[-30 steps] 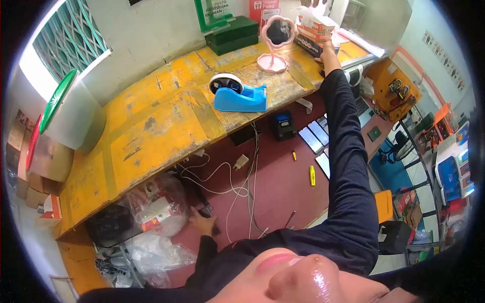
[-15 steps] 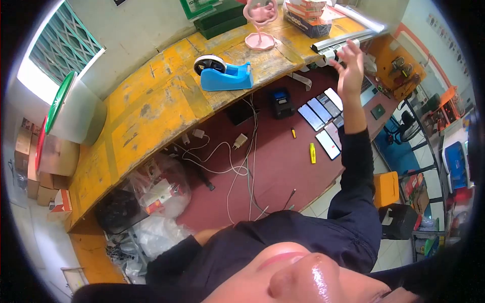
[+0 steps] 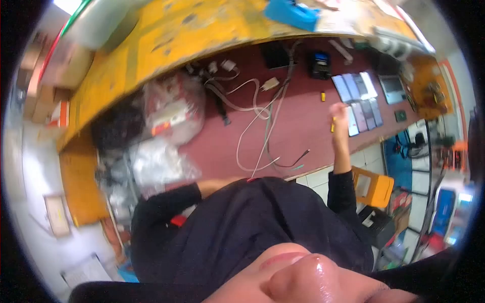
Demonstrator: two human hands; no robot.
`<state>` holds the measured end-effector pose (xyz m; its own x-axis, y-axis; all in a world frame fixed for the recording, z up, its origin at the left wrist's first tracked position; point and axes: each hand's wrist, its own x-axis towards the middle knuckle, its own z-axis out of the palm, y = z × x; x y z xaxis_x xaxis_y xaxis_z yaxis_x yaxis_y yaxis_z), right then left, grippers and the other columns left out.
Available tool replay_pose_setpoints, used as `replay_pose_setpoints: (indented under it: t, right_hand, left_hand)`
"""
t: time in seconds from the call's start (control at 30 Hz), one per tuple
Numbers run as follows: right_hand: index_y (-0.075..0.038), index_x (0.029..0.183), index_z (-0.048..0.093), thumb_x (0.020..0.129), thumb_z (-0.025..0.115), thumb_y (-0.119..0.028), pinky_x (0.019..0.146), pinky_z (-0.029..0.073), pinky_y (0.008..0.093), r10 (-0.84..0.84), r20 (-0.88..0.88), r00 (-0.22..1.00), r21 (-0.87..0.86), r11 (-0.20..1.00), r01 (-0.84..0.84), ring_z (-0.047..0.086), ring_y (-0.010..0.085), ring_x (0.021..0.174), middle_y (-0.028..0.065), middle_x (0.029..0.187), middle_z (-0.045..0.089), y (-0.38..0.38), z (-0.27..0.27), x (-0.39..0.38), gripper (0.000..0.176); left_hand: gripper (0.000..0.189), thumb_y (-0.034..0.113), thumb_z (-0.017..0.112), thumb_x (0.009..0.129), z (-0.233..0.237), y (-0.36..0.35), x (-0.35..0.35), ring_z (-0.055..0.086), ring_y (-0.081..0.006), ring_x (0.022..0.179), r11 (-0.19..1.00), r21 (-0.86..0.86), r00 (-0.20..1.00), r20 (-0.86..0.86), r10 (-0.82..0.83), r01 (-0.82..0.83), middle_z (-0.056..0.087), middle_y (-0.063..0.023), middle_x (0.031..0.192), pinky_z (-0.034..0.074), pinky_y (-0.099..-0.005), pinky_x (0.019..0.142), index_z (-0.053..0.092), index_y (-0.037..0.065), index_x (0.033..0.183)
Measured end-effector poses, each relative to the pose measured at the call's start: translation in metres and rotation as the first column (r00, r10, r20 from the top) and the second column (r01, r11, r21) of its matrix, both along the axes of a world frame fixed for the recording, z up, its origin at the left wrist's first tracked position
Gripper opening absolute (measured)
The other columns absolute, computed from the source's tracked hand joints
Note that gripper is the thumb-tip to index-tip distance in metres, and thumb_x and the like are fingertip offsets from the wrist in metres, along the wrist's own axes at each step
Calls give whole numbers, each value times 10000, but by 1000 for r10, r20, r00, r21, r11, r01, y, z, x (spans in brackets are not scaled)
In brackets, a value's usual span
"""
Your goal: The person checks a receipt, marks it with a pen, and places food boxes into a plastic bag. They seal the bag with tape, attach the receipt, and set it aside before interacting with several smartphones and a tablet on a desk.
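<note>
My right hand is over the maroon desk, just left of several phones laid out in rows. It partly covers a yellow highlighter. Its fingers are smeared by motion, and I cannot make out whether it holds anything. A small yellow object lies above the hand, and a black device stands beyond that. Of my left arm, the sleeve and forearm show at the desk's near edge. The left hand itself is hidden behind the dark shirt.
White cables sprawl over the maroon desk. Plastic bags lie at the left. The yellow wooden shelf overhangs the far side, with a blue tape dispenser on it. An orange box stands beyond the right arm.
My right hand has come down from near the shelf's edge to the desk beside the phones. The view has shifted, with the shelf now higher in the picture.
</note>
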<state>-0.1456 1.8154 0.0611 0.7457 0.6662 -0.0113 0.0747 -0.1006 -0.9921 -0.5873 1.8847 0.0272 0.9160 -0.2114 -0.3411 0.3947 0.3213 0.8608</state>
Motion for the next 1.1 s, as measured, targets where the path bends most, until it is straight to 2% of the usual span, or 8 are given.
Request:
replay_pose_setpoints:
  t: [0.1, 0.17, 0.53, 0.7, 0.83, 0.93, 1.0, 1.1]
  right_hand:
    - [-54, 1068, 628, 871, 587, -93, 819, 485, 303, 834, -170, 525, -442, 412, -797, 606, 139, 926, 36, 1027, 656, 3, -20, -131, 204]
    - [-47, 1094, 633, 846, 615, -68, 837, 481, 301, 933, -359, 4, -200, -72, -977, 603, 130, 937, 48, 1025, 663, 0, -39, -189, 250]
    - [-39, 1151, 618, 804, 680, -67, 804, 452, 255, 836, -348, -424, -204, -509, -836, 566, 83, 913, -2, 1006, 649, 29, -43, -209, 354]
    - [-32, 1091, 627, 820, 724, -137, 832, 459, 271, 624, -711, -325, -109, -554, -825, 579, 88, 958, 15, 1034, 651, 22, -42, -177, 306]
    - [-7, 1173, 548, 805, 685, -91, 782, 502, 309, 676, -603, -424, -29, -549, -835, 610, 155, 910, 69, 999, 647, -7, -84, -150, 402]
    - [-1, 1024, 593, 728, 745, -103, 759, 500, 313, 804, -430, -411, -385, -575, -722, 631, 160, 839, 91, 890, 677, -34, -41, -144, 348]
    - [-17, 843, 652, 682, 766, -130, 648, 503, 285, 932, -224, -284, -549, -362, -754, 637, 143, 699, 109, 739, 671, -65, -11, -144, 228]
    - [-8, 795, 653, 642, 761, -109, 594, 498, 279, 994, 33, -100, -565, -64, -823, 622, 136, 619, 96, 681, 661, -101, -1, -131, 213]
  left_hand:
    - [566, 429, 465, 954, 7, -7, 2, 371, -209, 1246, 993, 53, 992, 70, 103, -107, 417, -88, 1373, 257, -394, 1078, 429, 32, 1355]
    - [569, 446, 453, 964, 4, -8, 5, 360, -204, 1262, 988, 110, 992, 78, 99, -108, 408, -83, 1390, 245, -391, 1090, 435, 28, 1350]
    - [487, 382, 488, 902, 46, -60, 1, 551, -260, 1016, 869, 369, 915, -101, 390, -329, 608, -196, 1119, 440, -362, 879, 613, -33, 1125]
    - [614, 494, 468, 902, 49, -101, 28, 563, -300, 1043, 846, 319, 784, -336, 522, -427, 602, -230, 1123, 450, -357, 874, 602, -49, 1154]
    - [772, 671, 430, 865, -70, -137, 100, 409, -349, 1254, 786, 472, 780, -275, 562, -399, 565, -278, 1181, 162, -476, 1127, 614, -57, 1039]
    - [710, 661, 420, 868, 1, -155, 95, 331, -385, 1319, 872, 399, 881, -249, 402, -285, 528, -190, 1323, 81, -517, 1138, 634, 47, 1154]
    - [611, 459, 378, 947, -35, -183, 111, 472, -332, 1214, 800, 276, 846, 157, 509, -532, 445, -219, 1373, 286, -595, 1071, 481, -15, 1319]
    - [567, 453, 557, 849, 29, -210, 129, 477, -384, 1170, 745, 554, 739, -309, 598, -371, 500, -304, 1226, 356, -474, 1006, 585, -37, 1135]
